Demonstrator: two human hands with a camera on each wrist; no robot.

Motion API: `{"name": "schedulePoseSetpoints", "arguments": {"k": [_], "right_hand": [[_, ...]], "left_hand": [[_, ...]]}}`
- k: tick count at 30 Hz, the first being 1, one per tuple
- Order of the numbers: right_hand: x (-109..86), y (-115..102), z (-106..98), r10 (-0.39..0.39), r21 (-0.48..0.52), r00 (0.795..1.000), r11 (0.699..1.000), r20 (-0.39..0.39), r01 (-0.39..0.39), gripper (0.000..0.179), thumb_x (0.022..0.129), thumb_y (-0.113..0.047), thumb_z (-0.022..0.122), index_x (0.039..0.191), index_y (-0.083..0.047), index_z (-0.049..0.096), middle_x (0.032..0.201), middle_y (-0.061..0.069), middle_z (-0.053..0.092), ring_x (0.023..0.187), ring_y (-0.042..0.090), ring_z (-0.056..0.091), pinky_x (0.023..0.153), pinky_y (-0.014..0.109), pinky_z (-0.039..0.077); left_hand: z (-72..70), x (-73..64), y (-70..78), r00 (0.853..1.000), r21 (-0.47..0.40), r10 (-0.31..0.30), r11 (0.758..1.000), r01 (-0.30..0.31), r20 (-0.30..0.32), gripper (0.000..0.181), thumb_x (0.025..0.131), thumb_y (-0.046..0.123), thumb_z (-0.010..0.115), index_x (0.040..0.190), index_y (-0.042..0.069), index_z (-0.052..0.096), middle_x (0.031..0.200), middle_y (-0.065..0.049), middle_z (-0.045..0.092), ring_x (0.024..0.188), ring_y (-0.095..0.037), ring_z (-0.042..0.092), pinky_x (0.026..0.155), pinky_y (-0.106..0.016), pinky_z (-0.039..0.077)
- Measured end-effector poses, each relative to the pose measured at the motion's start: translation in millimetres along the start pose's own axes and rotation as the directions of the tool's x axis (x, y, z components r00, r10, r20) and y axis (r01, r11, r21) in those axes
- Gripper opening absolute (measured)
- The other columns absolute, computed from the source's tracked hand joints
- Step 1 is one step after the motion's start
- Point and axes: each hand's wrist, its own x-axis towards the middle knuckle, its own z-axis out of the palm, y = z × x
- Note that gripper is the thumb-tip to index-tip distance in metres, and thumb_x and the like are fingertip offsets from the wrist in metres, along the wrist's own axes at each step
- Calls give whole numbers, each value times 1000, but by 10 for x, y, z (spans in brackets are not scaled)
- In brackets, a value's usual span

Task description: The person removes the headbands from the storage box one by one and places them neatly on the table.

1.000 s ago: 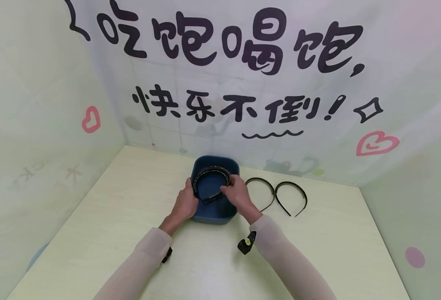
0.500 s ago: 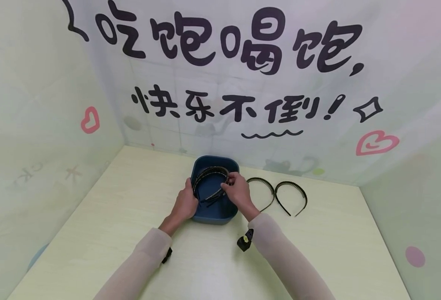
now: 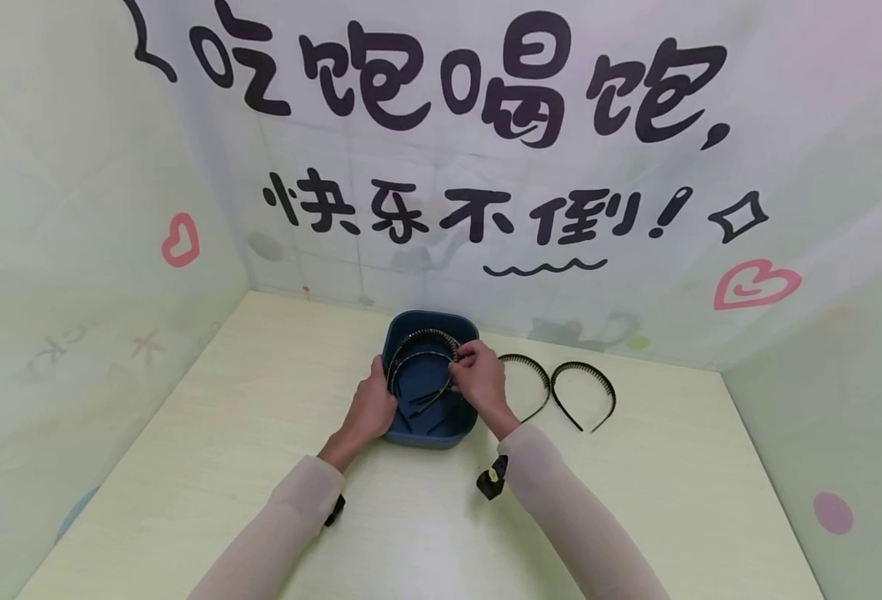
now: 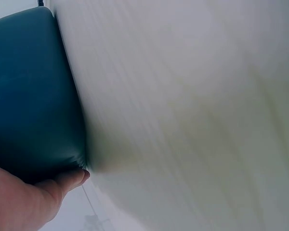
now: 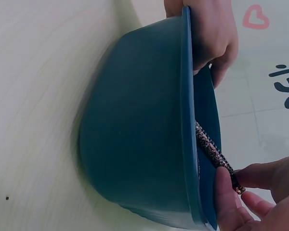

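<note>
A deep blue bin (image 3: 420, 442) with rounded corners stands on the table. My left hand (image 3: 372, 406) grips its left rim, as the right wrist view also shows, with fingers curled over the edge. My right hand (image 3: 480, 377) is over the bin's right side. Between thumb and fingers it pinches a glittery dark headband (image 5: 211, 147), which slants down inside the bin. In the head view several dark headbands overlap within the bin, their open ends toward me. The left wrist view shows the bin's outer wall (image 4: 31, 91) and part of my left hand (image 4: 26, 199).
Two black toothed headbands (image 3: 595, 372) lie side by side on the pale wood table (image 3: 636, 500), right of the bin. A printed cloth backdrop (image 3: 426, 283) rises behind the table, with similar sheets at both sides.
The headbands in the bin have spread apart, from nearly one bundle to separate loops. My right hand has shifted slightly right; the left hand stays on the rim.
</note>
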Motion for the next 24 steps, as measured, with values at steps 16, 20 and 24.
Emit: {"name": "schedulePoseSetpoints", "arguments": {"k": [16, 20, 24], "right_hand": [[64, 29, -214, 17, 75, 1000, 997, -25, -15, 27, 90, -3, 67, 117, -2, 67, 96, 18, 67, 67, 23, 71, 66, 35, 59], [73, 44, -318, 35, 78, 999, 996, -20, -33, 28, 91, -4, 65, 119, -4, 69, 98, 19, 71, 69, 22, 72, 67, 36, 59], [65, 62, -429, 54, 99, 998, 994, 14, -55, 29, 93, -4, 63, 121, -4, 69, 101, 21, 72, 73, 26, 73, 70, 37, 59]], "left_hand": [[3, -7, 13, 1000, 2, 6, 1000, -6, 10, 63, 95, -2, 42, 152, -6, 16, 67, -13, 57, 55, -21, 57, 52, -31, 38], [5, -7, 12, 1000, 14, 7, 1000, -7, 6, 65, 94, -3, 43, 153, -7, 15, 67, -13, 57, 57, -21, 57, 53, -32, 39], [-1, -9, 16, 1000, 16, 0, 1000, 0, 5, 68, 94, -3, 42, 154, -7, 12, 65, -13, 56, 53, -22, 56, 51, -32, 38]]}}
